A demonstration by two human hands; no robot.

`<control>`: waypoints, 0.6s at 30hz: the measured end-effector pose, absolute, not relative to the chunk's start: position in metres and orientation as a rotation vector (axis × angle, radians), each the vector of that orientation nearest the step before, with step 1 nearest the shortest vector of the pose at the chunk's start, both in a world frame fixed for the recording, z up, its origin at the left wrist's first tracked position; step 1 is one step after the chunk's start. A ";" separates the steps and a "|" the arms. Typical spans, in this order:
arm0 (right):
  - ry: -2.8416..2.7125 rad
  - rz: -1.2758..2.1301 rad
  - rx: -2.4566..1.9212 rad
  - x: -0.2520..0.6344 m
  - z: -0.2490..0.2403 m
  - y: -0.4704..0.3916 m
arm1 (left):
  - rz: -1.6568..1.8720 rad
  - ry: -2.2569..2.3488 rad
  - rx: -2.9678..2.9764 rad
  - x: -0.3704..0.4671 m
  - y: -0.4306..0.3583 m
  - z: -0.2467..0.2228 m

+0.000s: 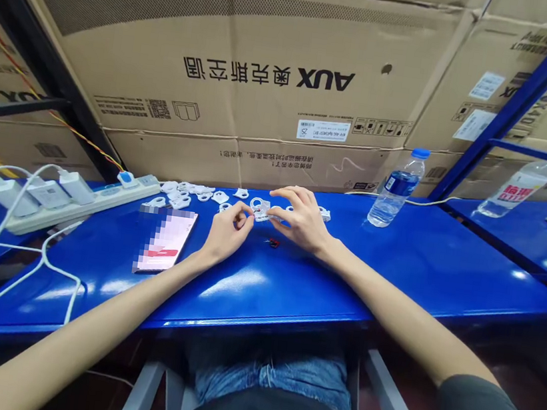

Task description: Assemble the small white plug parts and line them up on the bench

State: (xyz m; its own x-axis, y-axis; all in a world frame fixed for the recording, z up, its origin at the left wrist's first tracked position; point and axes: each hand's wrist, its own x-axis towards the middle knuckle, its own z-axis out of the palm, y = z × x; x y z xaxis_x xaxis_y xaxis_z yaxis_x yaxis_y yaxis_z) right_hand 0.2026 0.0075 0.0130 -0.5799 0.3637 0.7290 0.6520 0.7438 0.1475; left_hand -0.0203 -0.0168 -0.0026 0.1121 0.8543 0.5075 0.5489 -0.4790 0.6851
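Note:
My left hand (229,231) is over the table, its fingers curled and thumb and forefinger pinched at the edge of a small white plastic ring-shaped piece (259,207). My right hand (307,221) is on the other side of that piece, palm down with fingers bent and apart, fingertips close to its right edge. Whether they touch it is hard to make out. Just in front of both hands lies a tiny red and black item (274,243). Several similar white pieces (181,201) are scattered to the left, and another white piece (324,214) shows beyond my right hand.
On the blue table (261,297), a phone (168,242) lies left of my left hand. A power strip (87,204) with chargers and white cables stands further left. A water bottle (396,189) is upright at right. Large cardboard boxes (255,34) rise behind.

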 end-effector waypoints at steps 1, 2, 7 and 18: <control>-2.237 -0.543 -0.758 0.203 0.013 0.008 | 1.309 1.378 2.069 -0.020 -0.017 -0.002; -2.235 -0.554 -0.756 0.203 0.012 0.008 | 1.310 1.384 2.068 -0.020 -0.018 -0.001; -2.233 -0.553 -0.811 0.204 0.011 0.011 | 1.287 1.385 2.103 -0.020 -0.021 0.003; -2.177 -0.456 -1.014 0.208 0.013 0.018 | 0.863 1.362 2.406 -0.019 -0.025 -0.007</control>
